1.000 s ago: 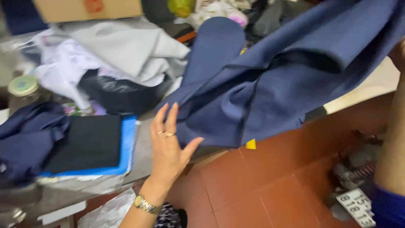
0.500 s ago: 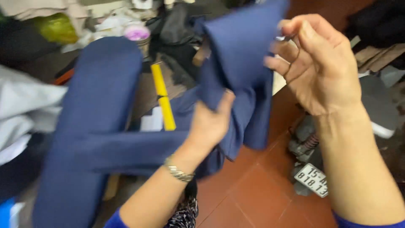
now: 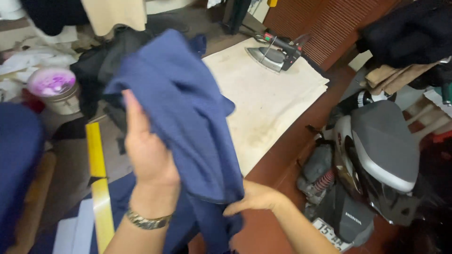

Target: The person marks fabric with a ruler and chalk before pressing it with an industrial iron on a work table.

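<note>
A dark blue cloth [image 3: 188, 108] hangs in front of me above the table's edge. My left hand [image 3: 148, 150], with a metal watch on its wrist, is raised against the cloth's left side and grips it, fingers pointing up. Lower down, my right hand [image 3: 256, 197] holds the cloth's bottom edge, its fingertips tucked under the fabric. More blue fabric [image 3: 19, 164] lies at the far left.
A yellow ruler [image 3: 96, 160] lies on the table to the left. A white pressing pad [image 3: 268, 99] carries an iron [image 3: 275, 51] at the back. A pot with a purple lid [image 3: 52, 87] and black cloth [image 3: 96, 66] sit behind. A scooter [image 3: 376, 155] stands on the red floor at right.
The view has swung right, bringing the pressing pad, iron and scooter into sight. My right hand dropped from the cloth's top to its bottom edge; my left hand rose along the cloth.
</note>
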